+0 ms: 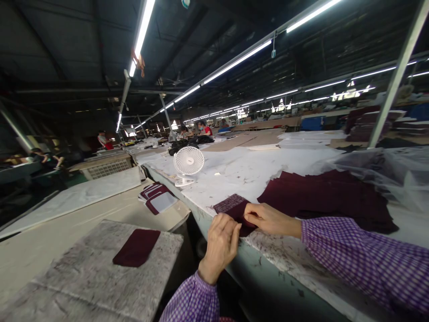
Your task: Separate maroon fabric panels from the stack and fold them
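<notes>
A small maroon fabric piece with a speckled grey band lies at the edge of the white-topped table. My right hand is closed in a pinch on its right part. Curled over its near edge are the fingers of my left hand, which hide part of the cloth. Just beyond my right hand a spread pile of maroon fabric rests on the table. Another maroon piece lies flat on a grey, lint-covered board to my left.
A white fan stands near the table's left edge. Maroon-and-white panels overlap on the beige side table. Clear plastic sheeting lies at right, near a metal post. A gap separates the tables. Other people sit far back.
</notes>
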The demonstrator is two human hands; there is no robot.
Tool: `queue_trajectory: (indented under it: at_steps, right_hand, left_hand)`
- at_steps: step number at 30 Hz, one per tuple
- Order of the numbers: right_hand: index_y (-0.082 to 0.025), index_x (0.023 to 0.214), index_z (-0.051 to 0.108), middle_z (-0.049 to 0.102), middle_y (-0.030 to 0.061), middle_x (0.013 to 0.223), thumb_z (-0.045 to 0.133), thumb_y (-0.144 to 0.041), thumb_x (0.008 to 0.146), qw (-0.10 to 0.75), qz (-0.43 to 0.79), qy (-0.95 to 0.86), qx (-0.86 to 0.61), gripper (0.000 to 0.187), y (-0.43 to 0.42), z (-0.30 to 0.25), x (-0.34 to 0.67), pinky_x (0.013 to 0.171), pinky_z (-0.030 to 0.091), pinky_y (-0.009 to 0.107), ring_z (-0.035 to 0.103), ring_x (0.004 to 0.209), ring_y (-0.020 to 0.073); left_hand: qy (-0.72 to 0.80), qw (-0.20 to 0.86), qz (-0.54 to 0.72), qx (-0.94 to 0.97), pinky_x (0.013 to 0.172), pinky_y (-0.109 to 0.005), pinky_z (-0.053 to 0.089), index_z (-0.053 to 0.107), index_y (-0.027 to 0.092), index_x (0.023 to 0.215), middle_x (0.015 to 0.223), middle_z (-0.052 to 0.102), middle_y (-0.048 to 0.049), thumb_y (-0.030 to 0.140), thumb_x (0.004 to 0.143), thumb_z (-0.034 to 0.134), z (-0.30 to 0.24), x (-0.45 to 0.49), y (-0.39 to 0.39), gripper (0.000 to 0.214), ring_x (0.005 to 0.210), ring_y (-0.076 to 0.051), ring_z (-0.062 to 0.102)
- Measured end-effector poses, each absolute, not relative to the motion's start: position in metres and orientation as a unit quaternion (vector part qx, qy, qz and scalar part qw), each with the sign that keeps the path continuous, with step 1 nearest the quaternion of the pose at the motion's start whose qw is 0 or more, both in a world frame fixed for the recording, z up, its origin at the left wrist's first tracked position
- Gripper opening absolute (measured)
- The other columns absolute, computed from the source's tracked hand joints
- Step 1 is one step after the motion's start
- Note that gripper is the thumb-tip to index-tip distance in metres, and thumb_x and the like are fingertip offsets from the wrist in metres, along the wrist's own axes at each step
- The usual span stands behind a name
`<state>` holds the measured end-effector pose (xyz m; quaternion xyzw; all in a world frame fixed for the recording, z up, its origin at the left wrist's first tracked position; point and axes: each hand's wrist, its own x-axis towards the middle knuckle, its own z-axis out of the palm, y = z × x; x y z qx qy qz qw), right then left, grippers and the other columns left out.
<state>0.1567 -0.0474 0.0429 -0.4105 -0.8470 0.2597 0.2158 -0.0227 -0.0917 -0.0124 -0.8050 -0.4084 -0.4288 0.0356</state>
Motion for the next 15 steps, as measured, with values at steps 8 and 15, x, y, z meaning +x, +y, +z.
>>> queue_trajectory:
  at_steps: [8, 15]
  right_hand:
    - [-0.02, 0.06, 0.05, 0.047, -0.0031, 0.052, 0.05, -0.029, 0.074, 0.372, 0.351, -0.706, -0.49, 0.017, -0.018, 0.028, 0.168, 0.048, 0.034, 0.024, 0.044, 0.051, 0.0115]
    - [-0.025, 0.064, 0.034, 0.033, -0.0052, 0.048, 0.038, -0.026, 0.074, 0.598, 0.335, -0.521, -0.508, 0.011, 0.03, 0.05, 0.218, 0.043, 0.037, 0.024, 0.039, 0.042, 0.0122]
  left_hand:
    - [-0.493, 0.022, -0.326, -0.806, 0.076, -0.037, 0.044, 0.058, 0.017, 0.088, 0.084, 0.058, -0.0074, 0.023, 0.087, 0.047, -0.015, -0.021, -0.065, 0.013, 0.083, -0.023, 0.051]
    - [-0.489, -0.011, -0.289, -0.823, 0.082, -0.041, 0.044, 0.062, 0.018, 0.1, 0.092, 0.056, -0.0087, 0.024, 0.084, 0.052, -0.014, -0.025, -0.056, 0.02, 0.088, -0.024, 0.051]
